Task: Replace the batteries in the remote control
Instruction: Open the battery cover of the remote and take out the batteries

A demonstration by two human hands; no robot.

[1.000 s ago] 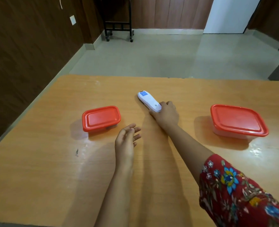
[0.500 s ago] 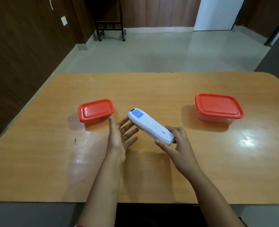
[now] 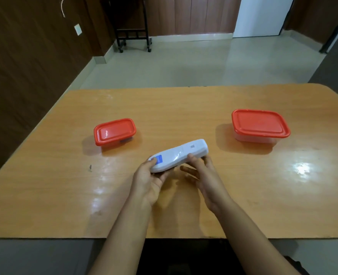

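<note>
A white remote control (image 3: 179, 155) is held back side up above the wooden table (image 3: 184, 205), with a blue sticker near its left end and a small printed label near its right end. My left hand (image 3: 151, 179) grips the left end, thumb resting by the blue sticker. My right hand (image 3: 202, 173) supports the right end, thumb on top and fingers spread beneath. The back cover looks shut, and no batteries are visible.
A small container with a red lid (image 3: 114, 133) stands on the table to the left of the remote. A larger clear container with a red lid (image 3: 260, 126) stands to the right. The table's front edge lies close under my forearms.
My right hand lifted the remote from the table's middle and brought it toward me. My left hand closed on its other end, and the remote turned to lie across both hands.
</note>
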